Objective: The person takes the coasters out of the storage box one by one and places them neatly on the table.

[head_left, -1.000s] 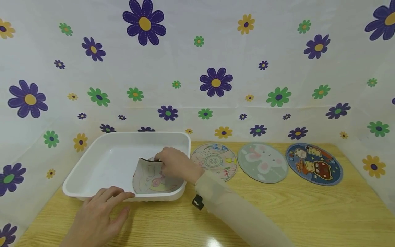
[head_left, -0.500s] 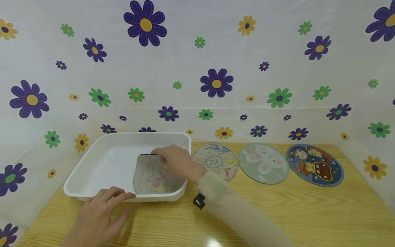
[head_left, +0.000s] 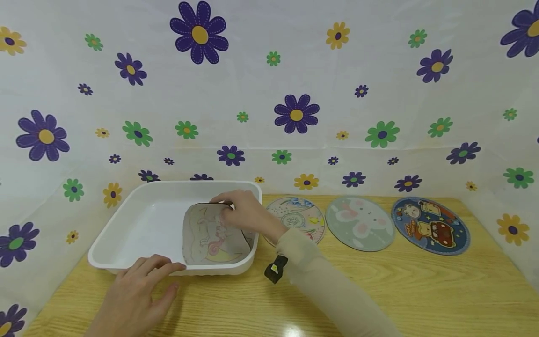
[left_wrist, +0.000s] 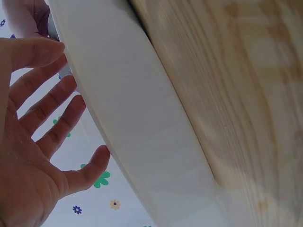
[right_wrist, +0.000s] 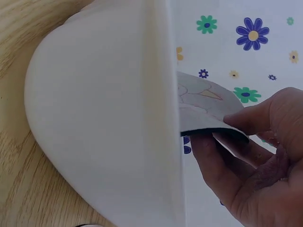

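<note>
A white plastic basin [head_left: 134,229] stands at the left of the table in the head view. Inside its right part, my right hand [head_left: 248,213] pinches the far edge of a thin, pale round mat [head_left: 212,238] with a cartoon print, which bends upward there. The right wrist view shows the thumb on the mat's printed face and fingers under its dark edge, above the basin rim [right_wrist: 165,94]. My left hand [head_left: 134,295] lies at the basin's near rim, its fingertips touching it. In the left wrist view, those fingers [left_wrist: 52,104] are spread and loosely bent.
Right of the basin, a floral round mat [head_left: 299,220], a pale bunny mat [head_left: 360,223] and a dark blue cartoon mat [head_left: 430,226] lie in a row on the wooden table [head_left: 379,290]. A flower-printed white sheet [head_left: 252,84] hangs behind.
My right hand has raised the far edge of the pale mat, and more of its printed face shows inside the basin. The left hand stays at the rim.
</note>
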Motion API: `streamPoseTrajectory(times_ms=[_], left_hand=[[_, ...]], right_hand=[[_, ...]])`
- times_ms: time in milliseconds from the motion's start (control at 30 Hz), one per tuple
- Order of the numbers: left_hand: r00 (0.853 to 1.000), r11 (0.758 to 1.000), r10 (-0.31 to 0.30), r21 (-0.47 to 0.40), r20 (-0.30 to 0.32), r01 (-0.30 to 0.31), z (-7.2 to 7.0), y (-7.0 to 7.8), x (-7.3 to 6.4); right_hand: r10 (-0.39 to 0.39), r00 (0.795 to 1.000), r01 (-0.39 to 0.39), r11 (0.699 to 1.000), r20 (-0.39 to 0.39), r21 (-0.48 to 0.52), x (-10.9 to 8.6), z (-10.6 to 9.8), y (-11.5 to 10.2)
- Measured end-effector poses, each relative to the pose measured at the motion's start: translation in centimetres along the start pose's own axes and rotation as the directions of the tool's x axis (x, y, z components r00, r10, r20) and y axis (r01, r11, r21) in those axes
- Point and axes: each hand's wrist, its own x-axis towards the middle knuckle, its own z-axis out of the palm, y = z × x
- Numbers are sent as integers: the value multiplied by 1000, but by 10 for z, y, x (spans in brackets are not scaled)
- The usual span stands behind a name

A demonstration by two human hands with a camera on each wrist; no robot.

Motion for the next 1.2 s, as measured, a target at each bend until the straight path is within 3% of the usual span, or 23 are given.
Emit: streamPoseTrajectory(times_ms=[300,467,767,1200], left_hand=[[999,1000,-29,6,38,28,-1,0,-1],[999,1000,-29,6,40,29,0,-1,-1],[1000,1000,-8,-1,17,8,1,-1,-3],[998,999,-34,1,45,34,-1,0,-1]], right_hand=[[91,996,-86,981,-17,175,-3,-9,1],[167,986,-159,940,0,303,-6,-10,3],[262,965,-243,874,14,421,-8,-11,13],[315,949,-263,755,21,601,-16,-16,21]])
